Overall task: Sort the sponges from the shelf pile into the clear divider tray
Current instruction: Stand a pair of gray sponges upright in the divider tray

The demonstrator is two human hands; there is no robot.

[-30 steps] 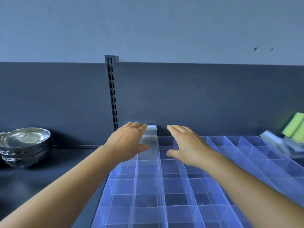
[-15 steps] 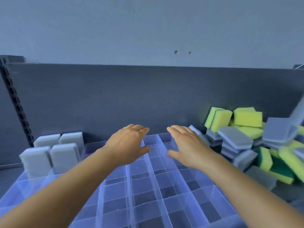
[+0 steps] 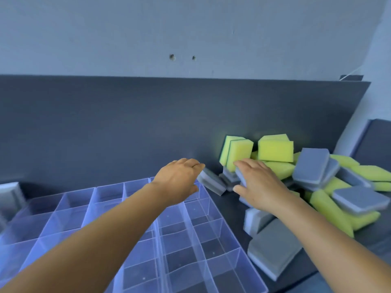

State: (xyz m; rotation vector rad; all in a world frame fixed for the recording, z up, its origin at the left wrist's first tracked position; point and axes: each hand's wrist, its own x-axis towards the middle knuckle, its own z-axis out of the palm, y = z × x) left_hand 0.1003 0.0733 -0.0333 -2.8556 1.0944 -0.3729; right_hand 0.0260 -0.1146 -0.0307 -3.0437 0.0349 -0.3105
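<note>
The head view is showing the person's right hand (image 3: 259,183) reaching palm-down into the near left edge of a pile of rectangular foam sponges (image 3: 313,172), its fingers (image 3: 246,166) spread over a grey sponge (image 3: 240,176) and its thumb tucked against that sponge's near side; whether the hand is actually gripping it cannot be told from this angle. The left hand (image 3: 179,180) is hovering open with loosely spread fingers, clamped on nothing, above the far right corner of the clear plastic divider tray (image 3: 222,233), its fingertips just beside another grey sponge (image 3: 211,182) that is lying tilted on the dark shelf surface (image 3: 366,235).

The pile is sitting to the right of the tray against the dark grey back panel (image 3: 105,127), with yellow-green sponges (image 3: 275,150) stacked at the far side and grey ones mixed among them nearer. A large grey sponge (image 3: 275,248) is lying just beside the tray's right wall, under the right forearm. The tray's visible compartments are standing empty, apart from pale grey sponges (image 3: 10,197) showing blurred at its far left corner. A pale wall (image 3: 190,34) is rising behind the panel.
</note>
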